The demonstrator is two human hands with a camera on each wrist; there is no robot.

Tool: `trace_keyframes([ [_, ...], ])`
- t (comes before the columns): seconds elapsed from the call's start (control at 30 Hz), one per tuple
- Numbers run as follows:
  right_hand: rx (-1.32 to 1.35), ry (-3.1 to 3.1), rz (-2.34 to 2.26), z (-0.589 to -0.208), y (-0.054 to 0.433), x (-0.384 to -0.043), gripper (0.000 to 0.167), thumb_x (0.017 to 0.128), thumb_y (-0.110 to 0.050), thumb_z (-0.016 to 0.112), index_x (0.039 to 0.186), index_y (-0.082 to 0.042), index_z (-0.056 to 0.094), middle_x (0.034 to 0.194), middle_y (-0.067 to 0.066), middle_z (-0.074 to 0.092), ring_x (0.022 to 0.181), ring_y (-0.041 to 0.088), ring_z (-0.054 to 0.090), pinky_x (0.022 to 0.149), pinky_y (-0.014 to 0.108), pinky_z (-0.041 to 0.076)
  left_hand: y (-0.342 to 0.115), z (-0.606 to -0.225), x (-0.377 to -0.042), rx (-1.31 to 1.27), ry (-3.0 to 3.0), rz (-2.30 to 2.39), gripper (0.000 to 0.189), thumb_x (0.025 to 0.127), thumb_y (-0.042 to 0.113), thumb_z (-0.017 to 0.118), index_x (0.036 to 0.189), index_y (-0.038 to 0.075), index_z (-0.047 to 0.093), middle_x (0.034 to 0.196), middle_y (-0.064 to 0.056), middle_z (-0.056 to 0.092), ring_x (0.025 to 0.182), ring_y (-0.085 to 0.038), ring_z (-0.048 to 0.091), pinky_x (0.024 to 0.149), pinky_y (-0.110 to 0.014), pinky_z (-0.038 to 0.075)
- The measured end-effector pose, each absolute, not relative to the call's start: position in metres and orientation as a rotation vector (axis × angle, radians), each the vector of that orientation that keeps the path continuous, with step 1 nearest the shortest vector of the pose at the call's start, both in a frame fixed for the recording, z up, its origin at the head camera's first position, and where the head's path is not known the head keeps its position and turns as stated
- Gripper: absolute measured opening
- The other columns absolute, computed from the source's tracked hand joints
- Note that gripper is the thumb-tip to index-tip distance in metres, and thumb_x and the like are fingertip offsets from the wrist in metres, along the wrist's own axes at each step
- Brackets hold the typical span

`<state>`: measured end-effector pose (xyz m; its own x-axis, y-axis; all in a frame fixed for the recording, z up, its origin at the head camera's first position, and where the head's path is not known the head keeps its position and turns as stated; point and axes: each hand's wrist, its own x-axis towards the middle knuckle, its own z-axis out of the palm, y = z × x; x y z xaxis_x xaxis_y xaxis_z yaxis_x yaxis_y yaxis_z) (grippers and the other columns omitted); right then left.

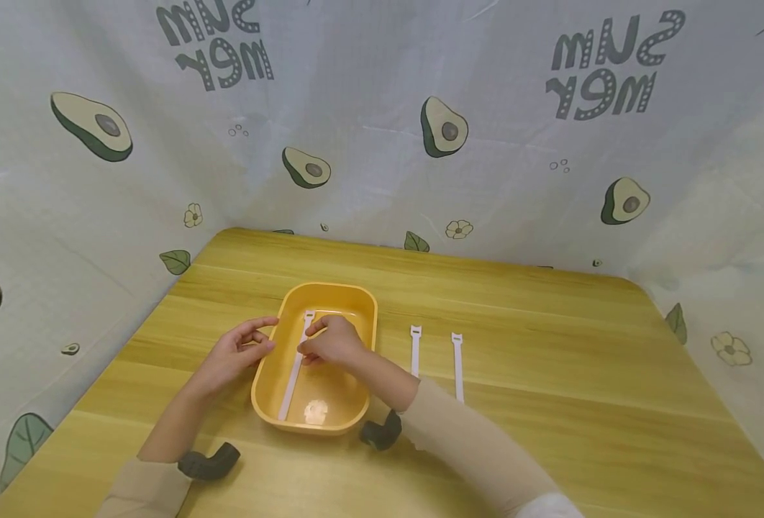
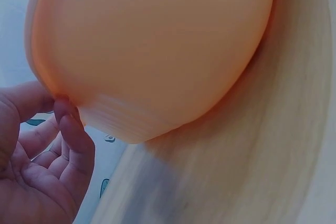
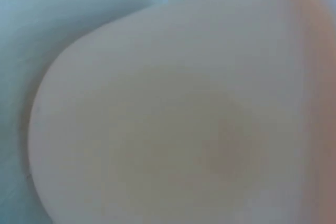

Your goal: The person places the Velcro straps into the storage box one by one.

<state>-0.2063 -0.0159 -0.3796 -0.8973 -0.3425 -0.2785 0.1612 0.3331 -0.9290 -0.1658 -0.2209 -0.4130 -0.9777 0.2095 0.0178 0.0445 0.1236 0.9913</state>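
Note:
A yellow tray (image 1: 313,429) with raised walls stands on the table. My left hand (image 1: 234,352) rests its index finger and thumb against the tray's left rim; the left wrist view shows these fingertips at the edge of the tray wall (image 2: 157,51). Inside the tray lies a slim white strap tie (image 1: 290,388) with a slotted head. My right hand (image 1: 335,342) reaches over the tray and pinches this tie near its middle, fingers curled. The right wrist view is blurred and mostly filled by the pale tray wall (image 3: 157,129), with the fingertips hidden.
Two more white strap ties, one (image 1: 415,349) nearer the tray and one (image 1: 457,367) farther right, lie on the wooden table (image 1: 570,388). The right forearm partly covers the nearer one. An avocado-print curtain (image 1: 369,93) surrounds the table's back and sides.

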Motion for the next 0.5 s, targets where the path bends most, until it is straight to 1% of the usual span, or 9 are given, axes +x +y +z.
trace_keyframes([
  [0.13,-0.223,2.159,-1.609,-0.374,-0.004,-0.203,0.022,0.083,0.000,0.073,0.101,0.005,0.062,0.080,0.016,0.070,0.068,0.027,0.070,0.068,0.037,0.058,-0.221,-0.413,-0.166,0.252,2.251,1.992,0.048,0.097,0.003,0.059,0.138,-0.012,0.040,0.091,-0.010,0.053,0.077,-0.013,0.061,0.069,-0.024,0.054],
  [0.27,-0.266,2.098,-1.638,-0.367,0.013,-0.200,0.026,0.086,-0.002,0.071,0.108,0.008,0.061,0.094,0.023,0.070,0.075,0.030,0.070,0.074,0.041,0.057,-0.221,-0.413,-0.165,0.256,2.257,1.985,0.048,0.097,0.004,0.059,0.138,-0.011,0.041,0.092,-0.011,0.053,0.078,-0.014,0.060,0.069,-0.024,0.054],
  [0.33,-0.274,2.078,-1.651,-0.365,0.023,-0.199,0.029,0.086,-0.002,0.070,0.111,0.009,0.060,0.097,0.024,0.069,0.075,0.028,0.070,0.076,0.042,0.057,-0.222,-0.413,-0.165,0.260,2.263,1.982,0.048,0.097,0.004,0.059,0.138,-0.011,0.041,0.092,-0.011,0.053,0.078,-0.015,0.060,0.069,-0.024,0.054],
  [0.4,-0.275,2.076,-1.659,-0.362,0.031,-0.199,0.029,0.087,-0.003,0.070,0.111,0.009,0.060,0.099,0.024,0.069,0.074,0.026,0.070,0.077,0.043,0.057,-0.222,-0.413,-0.165,0.266,2.266,1.983,0.048,0.097,0.004,0.059,0.138,-0.011,0.041,0.092,-0.011,0.053,0.078,-0.014,0.060,0.069,-0.024,0.054],
  [0.5,-0.260,2.087,-1.674,-0.360,0.043,-0.197,0.029,0.086,-0.004,0.070,0.111,0.008,0.061,0.094,0.019,0.070,0.072,0.020,0.069,0.077,0.042,0.057,-0.221,-0.414,-0.165,0.271,2.267,1.984,0.048,0.097,0.003,0.059,0.138,-0.011,0.041,0.092,-0.010,0.053,0.078,-0.013,0.060,0.069,-0.024,0.053],
])
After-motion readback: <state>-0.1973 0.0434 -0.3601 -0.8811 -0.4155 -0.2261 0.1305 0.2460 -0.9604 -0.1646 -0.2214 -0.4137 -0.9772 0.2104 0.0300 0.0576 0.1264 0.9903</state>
